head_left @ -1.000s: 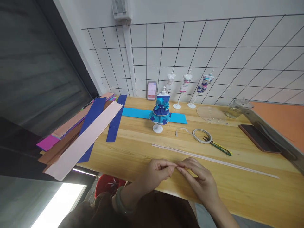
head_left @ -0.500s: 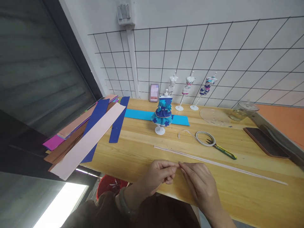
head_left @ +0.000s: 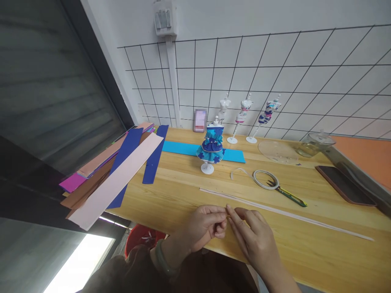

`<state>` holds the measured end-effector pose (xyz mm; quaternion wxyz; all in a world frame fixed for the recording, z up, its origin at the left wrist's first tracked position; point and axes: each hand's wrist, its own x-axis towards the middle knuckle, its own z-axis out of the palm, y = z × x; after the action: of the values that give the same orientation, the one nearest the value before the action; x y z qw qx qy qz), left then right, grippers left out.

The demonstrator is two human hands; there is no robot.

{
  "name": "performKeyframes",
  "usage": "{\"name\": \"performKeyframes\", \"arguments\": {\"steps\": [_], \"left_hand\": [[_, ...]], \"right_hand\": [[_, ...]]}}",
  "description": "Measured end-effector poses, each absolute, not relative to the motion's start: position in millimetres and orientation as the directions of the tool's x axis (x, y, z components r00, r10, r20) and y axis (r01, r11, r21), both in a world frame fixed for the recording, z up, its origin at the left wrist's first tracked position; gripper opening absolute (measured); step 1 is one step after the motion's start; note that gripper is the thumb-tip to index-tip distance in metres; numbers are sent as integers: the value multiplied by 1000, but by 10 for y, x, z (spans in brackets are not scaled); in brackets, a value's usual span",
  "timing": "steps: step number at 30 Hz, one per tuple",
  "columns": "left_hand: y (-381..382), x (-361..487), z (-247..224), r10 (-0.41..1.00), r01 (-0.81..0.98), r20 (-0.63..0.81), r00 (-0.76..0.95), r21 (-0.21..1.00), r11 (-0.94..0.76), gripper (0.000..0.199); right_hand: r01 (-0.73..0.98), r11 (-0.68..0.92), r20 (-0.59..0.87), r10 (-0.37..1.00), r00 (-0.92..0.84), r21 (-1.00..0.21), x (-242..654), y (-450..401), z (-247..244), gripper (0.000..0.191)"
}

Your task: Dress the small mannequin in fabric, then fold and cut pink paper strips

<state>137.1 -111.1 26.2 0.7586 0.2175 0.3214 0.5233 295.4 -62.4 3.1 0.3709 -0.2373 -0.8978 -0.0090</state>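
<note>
My left hand (head_left: 205, 228) and my right hand (head_left: 252, 234) meet fingertip to fingertip over the front edge of the table. Both are closed in a pinch, and whatever lies between the fingers is too small to make out. Just beyond them a long, thin, pale pink strip (head_left: 275, 209) runs slantwise across the wood. Farther back stands a small white mannequin (head_left: 207, 168) wearing a blue dress (head_left: 211, 145) with a flower-print skirt. A roll of narrow white tape (head_left: 255, 182) lies to the right, its loose end curling leftward, with yellow-green scissors (head_left: 290, 196) partly across its ring.
Paper strips (head_left: 122, 179) in pink, blue, brown and purple are heaped at the left. A bright blue strip (head_left: 180, 148) lies behind the dressed mannequin. Several mannequins (head_left: 244, 112), a phone (head_left: 200, 121), a clear plate (head_left: 276, 152), a glass jar (head_left: 313, 145) and a dark tablet-like slab (head_left: 343, 185) stand or lie around.
My right hand's fingers have shifted slightly left and up against my left fingertips, with the knuckles more raised. The view has tilted a little; the objects on the table stay in place.
</note>
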Motion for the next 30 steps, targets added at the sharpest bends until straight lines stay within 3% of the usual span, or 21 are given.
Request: {"name": "performKeyframes", "arguments": {"steps": [7, 11, 26, 30], "left_hand": [[-1122, 1352, 266, 947, -669, -278, 163, 674, 313, 27], [-1128, 1349, 270, 951, -668, -237, 199, 677, 309, 23], [-1132, 1376, 263, 938, -657, -248, 243, 670, 347, 19], [-1122, 1371, 268, 939, -669, -283, 196, 661, 339, 25]], "right_hand": [[382, 904, 684, 402, -609, -192, 2949, -662, 30, 62], [361, 917, 675, 376, -635, -171, 2943, -681, 56, 62], [375, 893, 644, 441, -624, -248, 2936, -690, -1, 58], [402, 877, 649, 470, -598, -264, 2944, -689, 0, 58]]}}
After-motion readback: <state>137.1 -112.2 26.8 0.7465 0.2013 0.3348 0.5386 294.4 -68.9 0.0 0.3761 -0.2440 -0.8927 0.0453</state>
